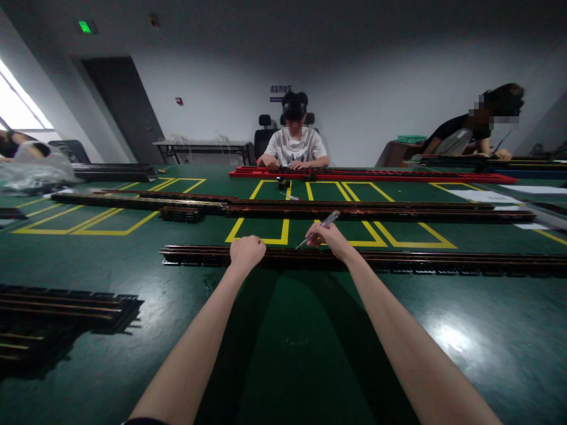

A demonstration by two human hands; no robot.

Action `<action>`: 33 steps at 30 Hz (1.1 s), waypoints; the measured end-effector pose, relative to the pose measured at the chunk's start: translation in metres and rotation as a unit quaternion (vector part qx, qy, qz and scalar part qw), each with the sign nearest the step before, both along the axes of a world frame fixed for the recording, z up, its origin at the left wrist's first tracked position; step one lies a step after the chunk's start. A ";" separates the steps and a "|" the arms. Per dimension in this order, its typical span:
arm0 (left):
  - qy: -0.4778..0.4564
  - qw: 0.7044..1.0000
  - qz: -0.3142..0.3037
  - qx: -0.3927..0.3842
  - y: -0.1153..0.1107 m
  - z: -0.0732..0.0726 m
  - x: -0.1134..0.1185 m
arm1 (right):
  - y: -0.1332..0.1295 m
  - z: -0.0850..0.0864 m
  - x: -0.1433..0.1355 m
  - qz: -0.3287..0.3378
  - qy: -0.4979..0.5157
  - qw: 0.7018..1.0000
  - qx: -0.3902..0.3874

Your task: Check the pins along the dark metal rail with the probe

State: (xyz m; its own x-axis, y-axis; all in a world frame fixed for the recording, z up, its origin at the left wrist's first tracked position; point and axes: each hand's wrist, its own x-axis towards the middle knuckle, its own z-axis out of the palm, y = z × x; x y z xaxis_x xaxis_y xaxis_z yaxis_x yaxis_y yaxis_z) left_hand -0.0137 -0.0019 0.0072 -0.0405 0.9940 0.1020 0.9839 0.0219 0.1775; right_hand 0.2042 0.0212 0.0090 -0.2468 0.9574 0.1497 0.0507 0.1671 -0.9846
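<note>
Find first, close in front and running crosswise on the green surface with yellow outlines [88, 260], a long, narrow, dark rail assembly with thin copper-coloured lines [420, 260]. Near its left end, curled into a loose fist, see the left grip [247, 252], resting on or just over the rail; impossible to tell whether pinching anything under the knuckles. Farther right, see the right grip [325, 236], with fingers closed around a slim screwdriver-like tool with a clear handle and thin metal shaft [330, 219], slanting down leftward to the rail's far edge. Too small to tell whether touching at the tip.

For good work here, press the rail steady with the left, close to the tip but clear of its path. Hold the tool lightly near the front of the handle, line up the shaft before adding force, and push gently to avoid skidding across the copper-coloured lines.

Just beyond, find a second long bundle of dark rails [398, 211]; at near left, a stack of shorter dark rails [80, 307]. Farther off, notice a long red tray [465, 176], with a seated co-worker in a white shirt [295, 144] behind it.
</note>
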 end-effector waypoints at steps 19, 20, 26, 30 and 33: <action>0.003 1.000 -0.002 -0.009 0.002 0.005 -0.030 | -0.009 0.004 -0.017 0.062 -0.020 0.998 0.008; 0.006 1.000 -0.005 -0.007 0.002 0.005 -0.030 | -0.008 0.003 -0.017 0.062 -0.019 0.998 0.008; 0.017 1.000 -0.011 0.014 0.003 0.004 -0.014 | -0.004 -0.001 -0.017 0.056 -0.009 0.998 0.011; 0.007 0.997 -0.063 0.033 0.000 -0.001 0.008 | -0.002 -0.002 -0.017 0.030 0.011 0.999 -0.003; -0.002 0.996 -0.080 0.045 -0.002 -0.004 0.018 | -0.001 -0.001 -0.014 0.019 0.015 1.000 -0.002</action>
State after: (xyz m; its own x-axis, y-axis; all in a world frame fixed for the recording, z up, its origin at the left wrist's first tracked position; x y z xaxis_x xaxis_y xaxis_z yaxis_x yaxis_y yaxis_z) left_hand 0.0040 -0.0040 0.0030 0.1170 0.9746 0.1910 0.9729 -0.1511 0.1752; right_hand 0.1898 0.0203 0.0076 -0.2783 0.9480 0.1543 0.0158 0.1651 -0.9861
